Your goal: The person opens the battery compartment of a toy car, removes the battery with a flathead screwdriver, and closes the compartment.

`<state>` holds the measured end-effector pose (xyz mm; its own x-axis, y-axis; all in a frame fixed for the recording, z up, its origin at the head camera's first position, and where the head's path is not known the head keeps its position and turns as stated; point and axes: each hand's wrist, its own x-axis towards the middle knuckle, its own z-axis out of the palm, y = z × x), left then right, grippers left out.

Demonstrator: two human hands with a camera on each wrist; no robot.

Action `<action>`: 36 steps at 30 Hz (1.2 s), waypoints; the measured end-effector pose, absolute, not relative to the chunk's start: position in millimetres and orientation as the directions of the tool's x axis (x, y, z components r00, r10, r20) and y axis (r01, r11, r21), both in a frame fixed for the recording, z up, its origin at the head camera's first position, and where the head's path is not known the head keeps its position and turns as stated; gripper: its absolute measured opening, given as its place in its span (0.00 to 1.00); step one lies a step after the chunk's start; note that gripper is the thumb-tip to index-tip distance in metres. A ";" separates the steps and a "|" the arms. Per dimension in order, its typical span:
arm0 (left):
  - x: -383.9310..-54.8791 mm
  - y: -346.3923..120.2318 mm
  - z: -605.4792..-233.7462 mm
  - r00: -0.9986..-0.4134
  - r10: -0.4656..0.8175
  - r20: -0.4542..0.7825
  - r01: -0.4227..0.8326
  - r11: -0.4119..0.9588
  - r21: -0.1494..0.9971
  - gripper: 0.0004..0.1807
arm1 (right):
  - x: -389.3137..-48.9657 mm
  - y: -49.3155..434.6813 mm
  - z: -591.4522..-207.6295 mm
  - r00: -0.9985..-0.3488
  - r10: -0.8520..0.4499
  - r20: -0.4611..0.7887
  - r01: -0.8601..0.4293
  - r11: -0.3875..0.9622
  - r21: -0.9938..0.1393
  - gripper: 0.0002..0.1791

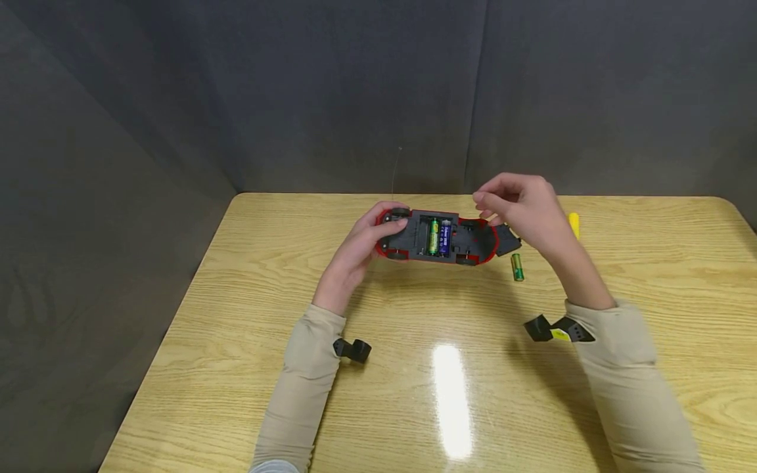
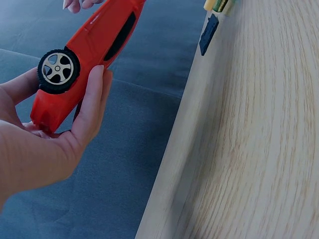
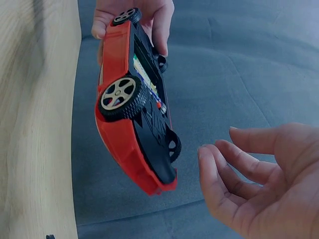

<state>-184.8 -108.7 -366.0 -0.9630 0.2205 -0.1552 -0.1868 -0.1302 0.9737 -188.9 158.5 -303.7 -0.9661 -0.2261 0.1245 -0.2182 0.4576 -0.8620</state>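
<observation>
Gripping red toy car [image 1: 474, 243] by one end in left hand [image 1: 357, 243], up over table [image 1: 236, 368], with underside toward head view. Holding right hand [image 1: 526, 210] near other end with fingers loosely bent and thumb apart from fingertips. Can see green battery [image 1: 434, 236] and purple battery [image 1: 445, 238] side by side inside car; also black cover [image 1: 508, 241], loose battery [image 1: 518, 267], yellow handle [image 1: 573, 224] on table.

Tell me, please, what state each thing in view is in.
Toy car: held, underside showing
Battery compartment: uncovered, two batteries inside
Loose battery: lying on the table
Black piece: on the table
Yellow object: partly hidden
Left hand: gripping toy car
Right hand: empty, fingers bent
</observation>
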 end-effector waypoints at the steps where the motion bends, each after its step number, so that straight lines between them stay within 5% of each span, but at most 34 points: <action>1: -184.8 -108.6 -366.0 -0.963 0.221 -0.154 -0.186 -0.130 0.974 0.19 | -188.8 157.8 -304.2 -0.965 -0.230 0.126 -0.221 0.456 -0.862 0.10; 36: -184.7 -107.3 -365.5 -0.963 0.223 -0.152 -0.185 -0.139 0.973 0.18 | -182.9 128.6 -315.5 -0.928 -0.352 0.126 -0.300 0.500 -0.813 0.09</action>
<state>-184.7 -107.3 -365.5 -0.9630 0.2227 -0.1516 -0.1853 -0.1388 0.9728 -182.9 128.6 -315.5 -0.9276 -0.3516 0.1264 -0.3001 0.4996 -0.8126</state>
